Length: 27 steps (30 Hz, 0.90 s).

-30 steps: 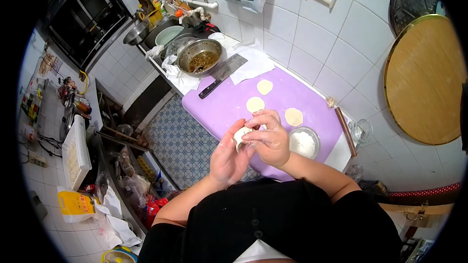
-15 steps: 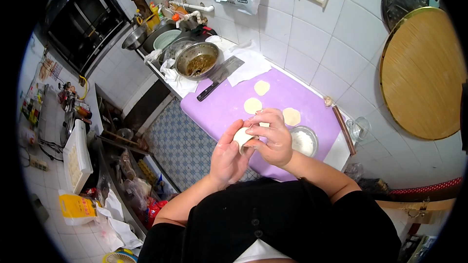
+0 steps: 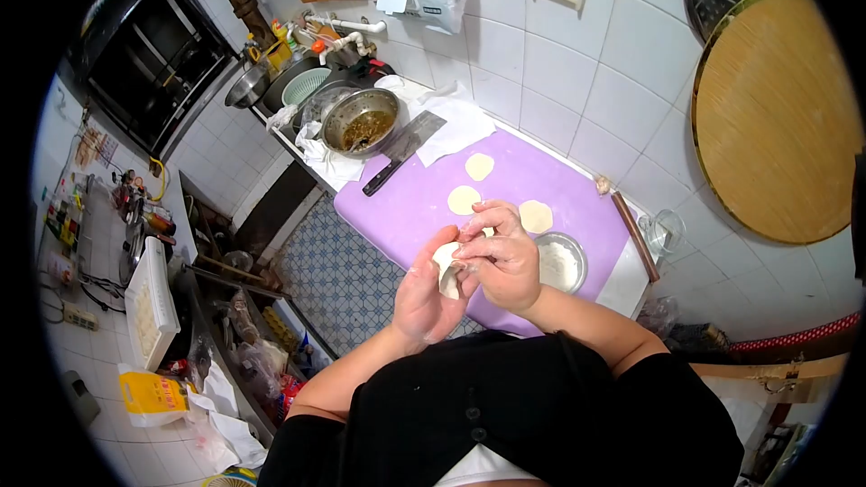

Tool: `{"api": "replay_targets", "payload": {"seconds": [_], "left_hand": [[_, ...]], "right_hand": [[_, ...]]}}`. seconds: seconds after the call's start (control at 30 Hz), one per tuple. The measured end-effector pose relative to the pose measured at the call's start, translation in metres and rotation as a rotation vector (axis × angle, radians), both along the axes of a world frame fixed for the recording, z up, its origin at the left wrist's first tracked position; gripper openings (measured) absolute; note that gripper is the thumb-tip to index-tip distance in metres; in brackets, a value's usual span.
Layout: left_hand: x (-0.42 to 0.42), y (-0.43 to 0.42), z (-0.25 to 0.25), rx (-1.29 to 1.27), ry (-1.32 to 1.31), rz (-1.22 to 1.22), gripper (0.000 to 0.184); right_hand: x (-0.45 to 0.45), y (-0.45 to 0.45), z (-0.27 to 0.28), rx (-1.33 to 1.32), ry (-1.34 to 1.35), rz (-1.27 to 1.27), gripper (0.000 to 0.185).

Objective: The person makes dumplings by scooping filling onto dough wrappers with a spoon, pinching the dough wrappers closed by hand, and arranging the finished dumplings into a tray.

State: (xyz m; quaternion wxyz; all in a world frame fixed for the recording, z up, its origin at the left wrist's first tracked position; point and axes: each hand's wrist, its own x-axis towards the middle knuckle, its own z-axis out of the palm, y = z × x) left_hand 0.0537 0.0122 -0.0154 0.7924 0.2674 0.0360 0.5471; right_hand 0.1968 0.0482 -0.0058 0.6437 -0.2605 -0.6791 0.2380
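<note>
Both hands hold one folded dumpling (image 3: 446, 269) between them, above the near edge of the purple mat (image 3: 402, 216). My left hand (image 3: 422, 296) cups it from the left, thumb up along its side. The fingers of my right hand (image 3: 503, 261) pinch its edge from the right. Any filling inside is hidden. Flat round dough wrappers lie beyond the hands: one wrapper (image 3: 479, 166) at the back, another wrapper (image 3: 464, 200) nearer, and a third wrapper (image 3: 536, 216) to the right. A further pale piece is mostly covered by my right hand.
A bowl of flour (image 3: 561, 263) stands right of my hands, with a rolling pin (image 3: 635, 236) and a glass (image 3: 666, 233) further right. A cleaver (image 3: 408, 150) lies at the back left, beside a metal bowl of filling (image 3: 360, 123). Behind is a tiled wall (image 3: 555, 63).
The dumpling's near edge now hangs lower and looks more curled between my hands. My fingers have shifted slightly along its edge. The whole view has tilted a little.
</note>
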Motion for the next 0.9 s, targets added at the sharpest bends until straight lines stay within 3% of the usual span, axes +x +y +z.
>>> {"api": "replay_targets", "payload": {"seconds": [0.13,0.23,0.3,0.53,0.63,0.9], "left_hand": [[0.003,0.000,-0.003,-0.052,0.020,0.026,0.046],[0.004,0.000,-0.004,-0.104,-0.020,0.026,0.045],[0.005,0.000,-0.004,-0.109,-0.045,-0.003,0.045],[-0.002,0.006,0.009,-0.139,0.129,-0.033,0.044],[-0.012,0.007,0.014,-0.156,0.182,-0.123,0.045],[-0.031,0.010,0.025,-0.210,0.290,-0.194,0.053]], "right_hand": [[0.000,-0.004,0.000,-0.092,-0.018,-0.032,0.018],[-0.005,-0.004,-0.012,-0.146,0.171,0.036,0.018],[0.000,-0.002,-0.015,-0.126,0.097,0.039,0.017],[0.004,-0.003,-0.004,-0.358,0.193,0.203,0.022],[0.015,0.006,0.005,-0.059,-0.238,0.156,0.028],[0.007,0.011,0.010,0.038,-0.320,0.193,0.021]]}}
